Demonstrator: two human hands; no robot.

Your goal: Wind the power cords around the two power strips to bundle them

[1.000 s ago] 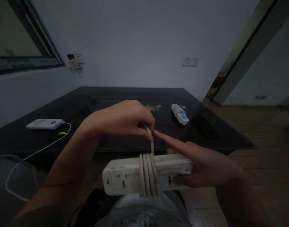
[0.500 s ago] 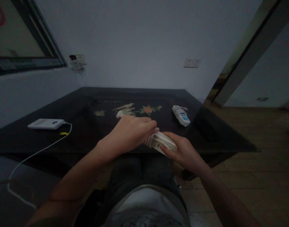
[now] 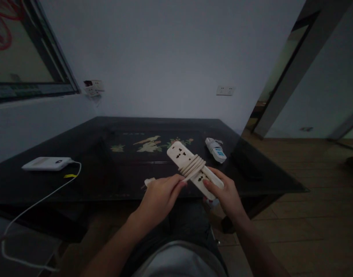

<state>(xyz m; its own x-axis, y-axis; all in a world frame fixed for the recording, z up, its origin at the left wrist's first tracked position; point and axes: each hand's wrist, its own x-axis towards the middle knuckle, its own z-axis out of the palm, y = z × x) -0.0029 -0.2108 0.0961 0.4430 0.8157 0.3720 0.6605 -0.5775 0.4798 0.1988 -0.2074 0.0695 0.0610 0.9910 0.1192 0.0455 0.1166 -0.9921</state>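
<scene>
A white power strip [image 3: 179,152] is tilted above the front edge of the table, its socket face turned up. Several turns of its white cord [image 3: 193,166] wrap around its middle. My right hand [image 3: 225,192] grips the lower right end, thumb on the socket face. With fingers pinched, my left hand [image 3: 164,192] holds the cord just left of the wrapped turns. A white plug [image 3: 149,181] at the cord's end sticks out beyond the left hand's back.
On the dark table [image 3: 130,181] lies a second wrapped power strip [image 3: 216,150] at the right. A white power bank [image 3: 46,164] with a charging cable [image 3: 46,196] lies at the left. Wall sockets [image 3: 225,90] sit above the table, and a dark flat object [image 3: 247,165] lies near its right edge.
The power strip has turned so its socket face and wrapped cord show. My left hand has moved from over the strip down to its left, still pinching the cord. The view has shifted slightly.
</scene>
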